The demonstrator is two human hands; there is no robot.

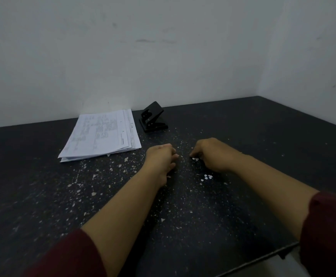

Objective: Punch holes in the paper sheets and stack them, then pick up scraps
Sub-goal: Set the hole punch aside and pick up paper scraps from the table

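Gathering tiny white round paper scraps (pixel 207 176): feather-light, flat, best pinched or swept. Right hand (pixel 209 154) fingers pinch some; left hand (pixel 160 156) curled, contents unclear.

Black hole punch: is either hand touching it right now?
No. The black hole punch sits untouched near the wall, while both hands rest nearer on the speckled dark table.

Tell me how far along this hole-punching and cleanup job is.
Punching and stacking look done: the paper stack lies beside the idle hole punch. Scrap pickup is in hand: the right hand pinches at white scraps, and the left hand is curled beside it. Left: a small cluster of scraps on the table.
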